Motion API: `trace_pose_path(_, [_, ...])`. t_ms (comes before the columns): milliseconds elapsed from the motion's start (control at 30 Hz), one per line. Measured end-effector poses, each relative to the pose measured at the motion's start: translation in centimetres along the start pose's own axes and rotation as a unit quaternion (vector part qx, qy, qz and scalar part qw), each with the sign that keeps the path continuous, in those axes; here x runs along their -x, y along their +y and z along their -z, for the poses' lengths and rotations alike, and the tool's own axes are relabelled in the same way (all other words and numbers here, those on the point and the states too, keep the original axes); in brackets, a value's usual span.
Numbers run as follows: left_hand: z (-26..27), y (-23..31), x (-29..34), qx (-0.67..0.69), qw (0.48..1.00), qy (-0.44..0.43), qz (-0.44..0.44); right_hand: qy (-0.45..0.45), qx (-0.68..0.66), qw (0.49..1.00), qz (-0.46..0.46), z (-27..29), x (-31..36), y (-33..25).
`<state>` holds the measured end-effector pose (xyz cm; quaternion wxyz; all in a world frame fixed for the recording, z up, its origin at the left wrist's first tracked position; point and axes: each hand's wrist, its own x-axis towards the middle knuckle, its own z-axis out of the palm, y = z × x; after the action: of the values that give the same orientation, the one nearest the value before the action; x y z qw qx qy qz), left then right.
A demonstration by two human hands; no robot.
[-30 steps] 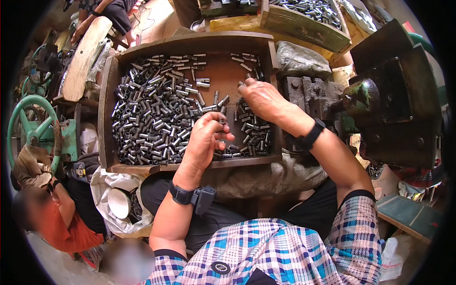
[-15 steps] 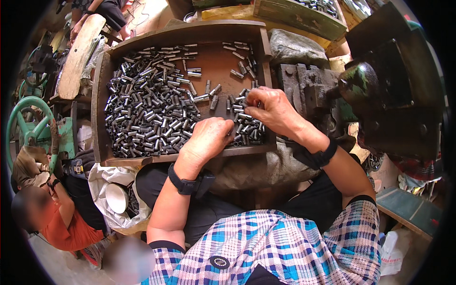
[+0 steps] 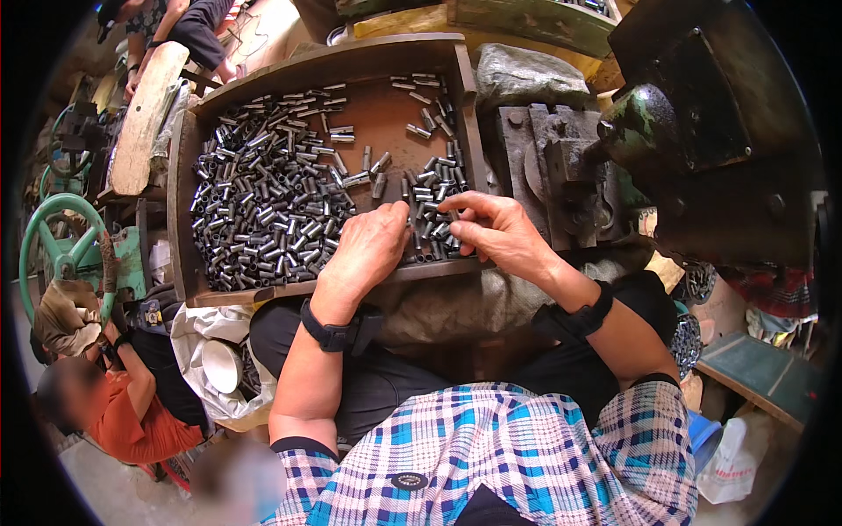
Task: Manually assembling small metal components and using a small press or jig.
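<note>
A shallow wooden tray (image 3: 460, 105) in front of me holds a large heap of short grey metal tubes (image 3: 272, 210). A smaller cluster of the same tubes (image 3: 430, 180) lies at the tray's right side. My left hand (image 3: 373, 241) is curled at the near part, between heap and cluster; its fingertips are mostly hidden, and what they hold does not show. At the right cluster is my right hand (image 3: 498, 230), thumb and forefinger bent round what looks like one metal tube, the other fingers curled beneath.
A dark, greasy machine (image 3: 684, 158) stands close on the right, with a metal vise-like block (image 3: 561, 167) beside the tray. On the left, a person in an orange top (image 3: 132, 421) sits near a green handwheel (image 3: 66, 250). A white sack (image 3: 197, 351) with a bowl stands by my left leg.
The view has shifted slightly, so the tray sits further left. My right hand has come down and nearer my left hand, over the small cluster. The left hand stays at the near part.
</note>
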<state>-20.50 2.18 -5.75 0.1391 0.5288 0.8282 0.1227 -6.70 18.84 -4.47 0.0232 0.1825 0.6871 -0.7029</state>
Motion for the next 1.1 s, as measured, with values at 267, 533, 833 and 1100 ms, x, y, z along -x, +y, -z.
trace_pose_path(267, [1.2, 1.9, -0.7, 0.66, 0.734, -0.069, 0.144, 0.019, -0.162, 0.986, -0.027, 1.1, 0.3, -0.3])
trace_pose_path(533, [-0.2, 2.9, -0.6, 0.745, 0.637, -0.029, 0.196, 0.092, -0.123, 0.988, -0.023, 1.2, 0.4, -0.8])
trace_pose_path(833, [-0.4, 3.5, -0.6, 0.772, 0.599, -0.004, 0.213, 0.108, -0.157, 0.981, -0.047, 0.9, 0.2, -0.3])
trace_pose_path(1100, [-0.9, 4.1, -0.4, 0.761, 0.617, 0.029, 0.198, 0.127, -0.21, 0.968, -0.052, 0.1, 0.7, 0.4])
